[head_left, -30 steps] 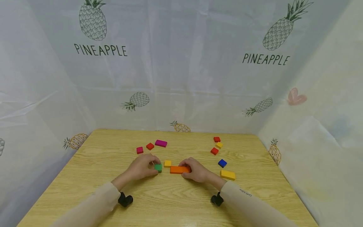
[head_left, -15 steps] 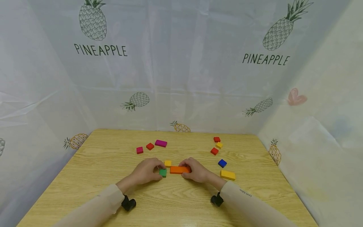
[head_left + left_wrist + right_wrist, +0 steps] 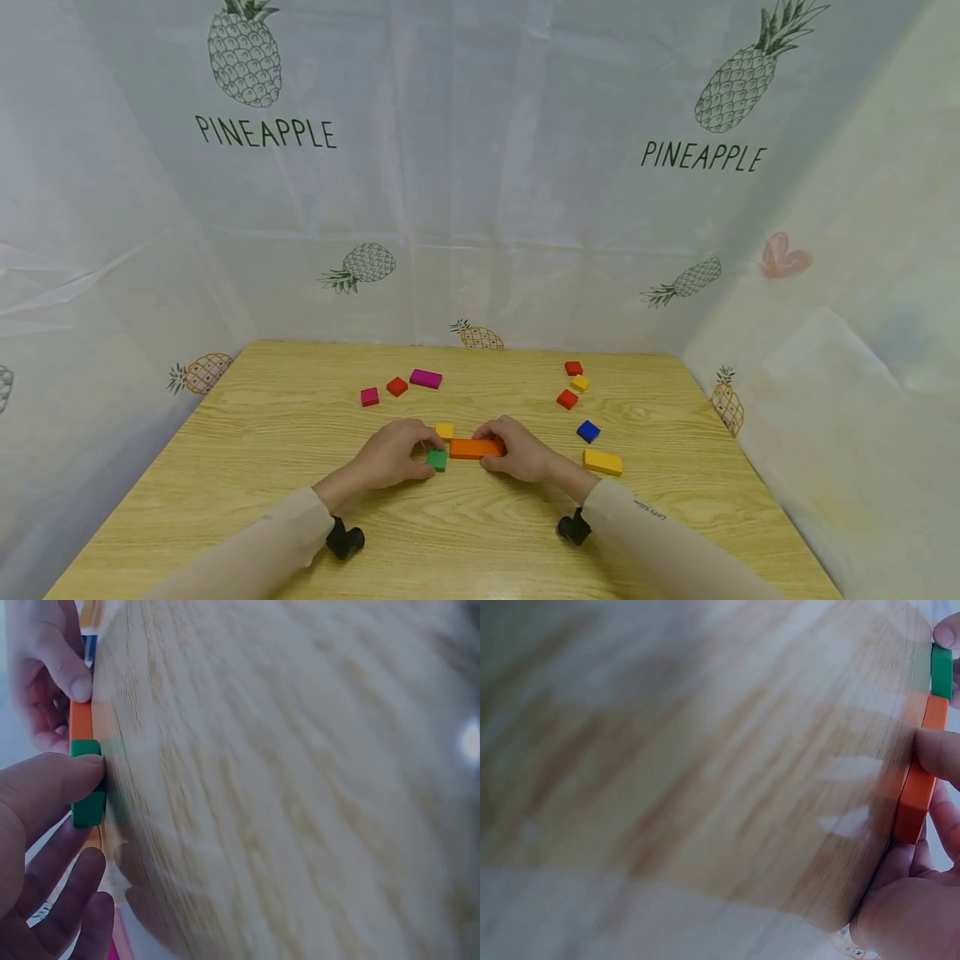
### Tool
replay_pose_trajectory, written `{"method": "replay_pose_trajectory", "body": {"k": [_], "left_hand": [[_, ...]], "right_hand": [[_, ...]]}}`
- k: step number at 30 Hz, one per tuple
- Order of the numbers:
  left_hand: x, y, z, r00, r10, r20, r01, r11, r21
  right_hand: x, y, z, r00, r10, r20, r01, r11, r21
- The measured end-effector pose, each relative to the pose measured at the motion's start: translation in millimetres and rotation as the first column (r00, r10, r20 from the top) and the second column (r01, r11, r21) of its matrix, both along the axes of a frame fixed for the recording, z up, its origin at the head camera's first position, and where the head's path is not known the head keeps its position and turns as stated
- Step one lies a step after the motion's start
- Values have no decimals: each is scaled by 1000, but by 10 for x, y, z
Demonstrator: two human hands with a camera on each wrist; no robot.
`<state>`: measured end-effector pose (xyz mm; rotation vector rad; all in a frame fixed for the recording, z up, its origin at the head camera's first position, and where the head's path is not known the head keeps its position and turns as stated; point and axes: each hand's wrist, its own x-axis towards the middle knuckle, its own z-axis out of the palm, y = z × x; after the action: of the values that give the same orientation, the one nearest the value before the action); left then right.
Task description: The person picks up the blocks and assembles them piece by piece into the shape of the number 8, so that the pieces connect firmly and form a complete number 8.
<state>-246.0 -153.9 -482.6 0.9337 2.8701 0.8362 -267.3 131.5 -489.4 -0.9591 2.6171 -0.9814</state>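
our left hand [image 3: 390, 454] pinches the green block [image 3: 437, 462], closer than a second ago to the orange block [image 3: 468, 450] our right hand [image 3: 521, 452] pinches on the bench [image 3: 450, 533], so they lie nearly end to end.

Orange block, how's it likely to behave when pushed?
The orange block is probably stiff, given its straight edges and flat faces. Lying low and flat on the table, it should likely slide rather than roll or tip.

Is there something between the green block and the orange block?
Nothing visible: only a narrow gap separates the green block from the orange block. A small yellow block lies just behind, outside that gap.
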Motion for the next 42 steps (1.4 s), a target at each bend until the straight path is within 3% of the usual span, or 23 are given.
{"method": "replay_pose_trajectory", "body": {"k": [42], "left_hand": [[5,37,-7,998,-28,64,26,999,31]], "right_hand": [[4,7,-4,1000,-5,7,5,1000,2]]}}
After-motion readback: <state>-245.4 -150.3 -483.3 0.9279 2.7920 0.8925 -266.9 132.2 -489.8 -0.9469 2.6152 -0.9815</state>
